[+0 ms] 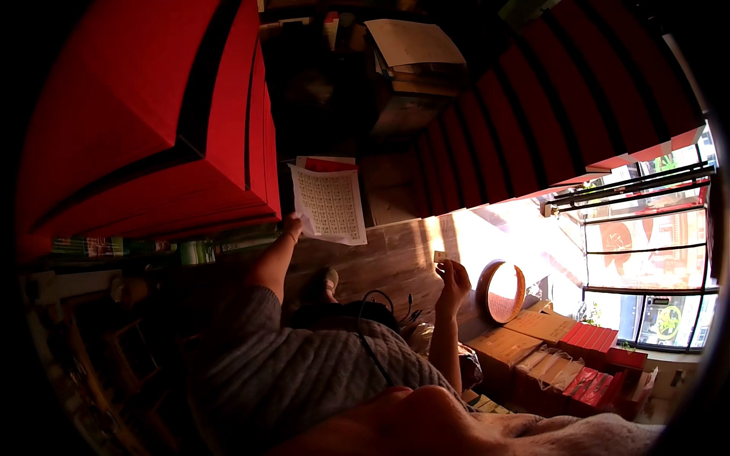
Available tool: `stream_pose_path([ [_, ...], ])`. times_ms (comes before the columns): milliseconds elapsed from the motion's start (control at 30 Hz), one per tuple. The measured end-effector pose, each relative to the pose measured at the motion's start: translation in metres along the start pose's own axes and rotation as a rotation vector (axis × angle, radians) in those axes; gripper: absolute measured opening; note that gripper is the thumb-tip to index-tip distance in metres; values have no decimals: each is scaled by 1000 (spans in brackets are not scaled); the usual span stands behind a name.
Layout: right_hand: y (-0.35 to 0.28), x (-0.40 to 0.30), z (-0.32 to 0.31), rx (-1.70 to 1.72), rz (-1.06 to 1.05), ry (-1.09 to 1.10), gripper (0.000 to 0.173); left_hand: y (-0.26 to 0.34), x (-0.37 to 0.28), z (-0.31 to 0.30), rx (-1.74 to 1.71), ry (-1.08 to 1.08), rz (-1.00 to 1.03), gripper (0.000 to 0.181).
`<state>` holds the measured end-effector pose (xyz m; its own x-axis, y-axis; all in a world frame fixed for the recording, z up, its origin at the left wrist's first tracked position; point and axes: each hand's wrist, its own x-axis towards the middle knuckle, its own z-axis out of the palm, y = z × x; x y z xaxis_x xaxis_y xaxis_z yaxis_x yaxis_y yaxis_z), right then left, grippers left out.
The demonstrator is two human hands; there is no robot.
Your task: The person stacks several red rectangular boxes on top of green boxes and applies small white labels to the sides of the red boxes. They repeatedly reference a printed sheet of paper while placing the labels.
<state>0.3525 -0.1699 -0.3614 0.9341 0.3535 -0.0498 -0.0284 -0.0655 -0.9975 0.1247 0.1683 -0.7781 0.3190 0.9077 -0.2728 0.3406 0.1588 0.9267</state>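
My left hand [295,224] grips the lower left corner of a white paper sheet [329,205] printed with rows of small, label-like blocks. A red sheet [331,165] and a white edge show behind its top. Out to the right, the fingertips of my right hand [453,279] pinch a small pale label or card [439,257]. Its print is too small to make out. Close to my left hand rises a stack of large red boxes [236,142] with black bands.
More red boxes [547,108] line the upper right. Papers [416,43] lie on a dark box. A round woven basket [503,292] stands near cardboard cartons [505,345] and red packages [590,336]. A black cable [365,336] crosses my front. Bright windows [644,233] are at right.
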Motion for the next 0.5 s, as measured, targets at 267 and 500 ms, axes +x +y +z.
stream_pose_path([
  [267,-18,25,54,122,77,-210,15,66,-54,9,503,-63,-475,48],
  [500,-69,-1,115,452,225,-408,11,383,-212,-36,96,-111,795,30],
])
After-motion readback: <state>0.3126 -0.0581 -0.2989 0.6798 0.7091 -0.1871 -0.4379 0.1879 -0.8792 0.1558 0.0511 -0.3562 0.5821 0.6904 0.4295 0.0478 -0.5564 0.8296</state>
